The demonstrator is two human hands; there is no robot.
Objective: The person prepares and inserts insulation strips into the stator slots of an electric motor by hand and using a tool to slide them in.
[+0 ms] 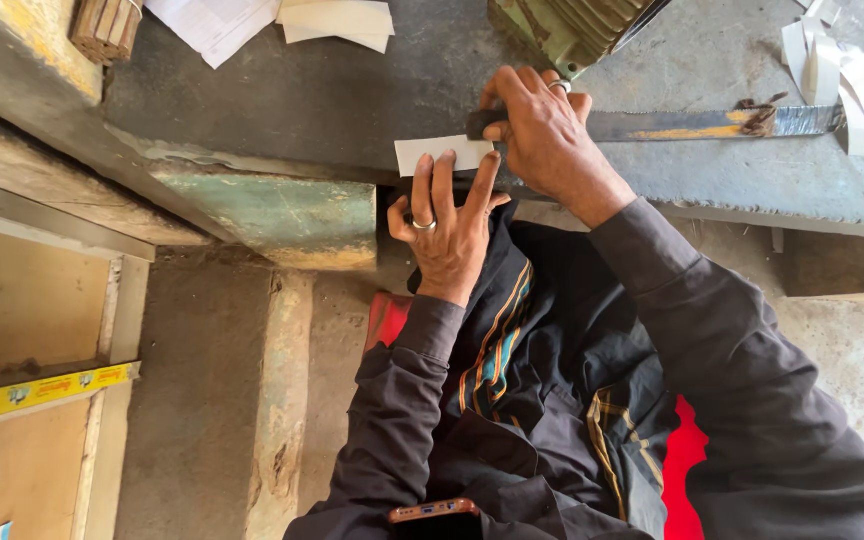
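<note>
- Left hand comes up from the lap, palm down, fingers spread and pressing flat on the near edge of a small white card. It's open, not wrapped around anything, and there's a ring on one finger.
- The card lies on the bench, right at its front edge, partly under those fingertips. Its right end touches the right hand.
- Right hand reaches in from the right, wrist bent, fist closed around the dark handle of a saw blade, with a ring on it too. The handle end sits right at the card's right edge.
- The blade runs off to the right, flat along the bench, grey metal with a yellowish streak and some dark stuff wound around it near the far end.
- The bench is a rough grey slab, scuffed and dusty, with a worn green-painted face below its front edge on the left.
- Far left, lower down: wood panels and a yellow strip lying across them. The floor is bare concrete.
- Top left there's a bundle of wooden sticks, then loose white papers further along the bench.
- Behind the right hand sits a green ribbed metal housing, very close to the knuckles.
- Far right: curled white paper scraps near the blade's tip.
- Bottom middle, a phone pokes out of the dark shirt.
</note>
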